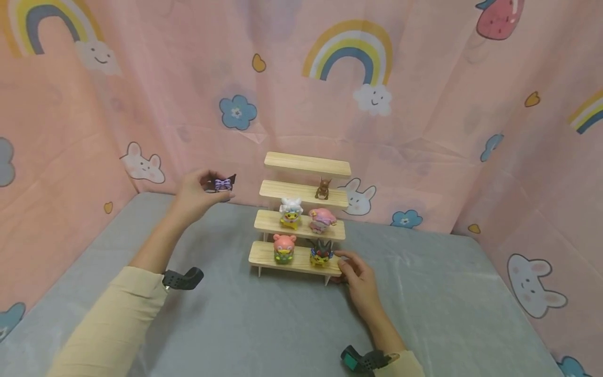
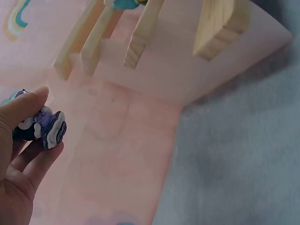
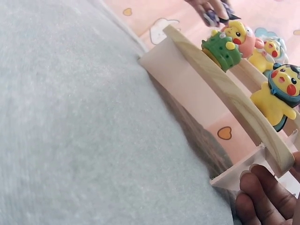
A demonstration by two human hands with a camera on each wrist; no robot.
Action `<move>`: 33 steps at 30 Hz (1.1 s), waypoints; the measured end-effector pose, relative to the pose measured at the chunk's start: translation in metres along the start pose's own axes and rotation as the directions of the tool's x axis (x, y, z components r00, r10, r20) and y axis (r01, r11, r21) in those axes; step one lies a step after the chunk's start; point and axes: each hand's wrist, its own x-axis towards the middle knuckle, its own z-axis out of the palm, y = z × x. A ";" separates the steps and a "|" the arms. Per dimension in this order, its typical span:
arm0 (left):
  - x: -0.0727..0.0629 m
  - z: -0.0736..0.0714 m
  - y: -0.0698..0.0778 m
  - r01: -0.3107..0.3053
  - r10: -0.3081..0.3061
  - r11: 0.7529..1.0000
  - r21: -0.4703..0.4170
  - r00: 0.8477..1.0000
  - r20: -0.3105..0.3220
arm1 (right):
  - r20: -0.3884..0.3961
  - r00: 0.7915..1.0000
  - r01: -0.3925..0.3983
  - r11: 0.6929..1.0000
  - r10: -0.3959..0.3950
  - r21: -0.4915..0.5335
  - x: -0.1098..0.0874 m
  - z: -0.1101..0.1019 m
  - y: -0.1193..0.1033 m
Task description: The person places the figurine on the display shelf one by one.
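My left hand point(image 1: 192, 196) holds a small dark figurine point(image 1: 223, 185) with a purple bow, raised to the left of a tiered wooden display stand point(image 1: 301, 264). In the left wrist view, thumb and fingers pinch this figurine point(image 2: 47, 125), which shows dark, white and purple parts. My right hand point(image 1: 364, 287) grips the right end of the lowest shelf; in the right wrist view its fingers point(image 3: 262, 192) curl beneath the board point(image 3: 225, 93). On that shelf stand a pink-hooded figurine point(image 1: 284, 248) and a black-eared yellow figurine point(image 1: 321, 254), the latter close to my right fingertips.
The second shelf up bears a white-topped yellow figurine point(image 1: 290, 213) and a pink-hatted one point(image 1: 322, 220). A brown figurine point(image 1: 322, 189) sits above them at the right. Bare wood shows on the top shelf point(image 1: 306, 164). Grey cloth point(image 1: 226, 324) covers the table; a pink printed curtain point(image 1: 292, 115) hangs behind.
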 end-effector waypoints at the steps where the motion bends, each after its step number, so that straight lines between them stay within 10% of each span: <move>1: 0.002 0.004 0.003 -0.007 0.007 1.000 -0.019 1.000 0.003 | 0.001 1.000 0.005 1.000 -0.005 0.006 0.000 0.000 0.000; 24: 0.046 0.085 0.058 -0.118 0.164 0.949 -0.292 0.976 0.140 | 0.009 1.000 -0.005 1.000 0.005 0.011 -0.001 0.001 -0.001; 33: 0.053 0.110 0.064 -0.055 0.127 0.937 -0.344 0.974 0.189 | 0.006 1.000 -0.009 1.000 0.009 0.027 0.000 -0.001 0.000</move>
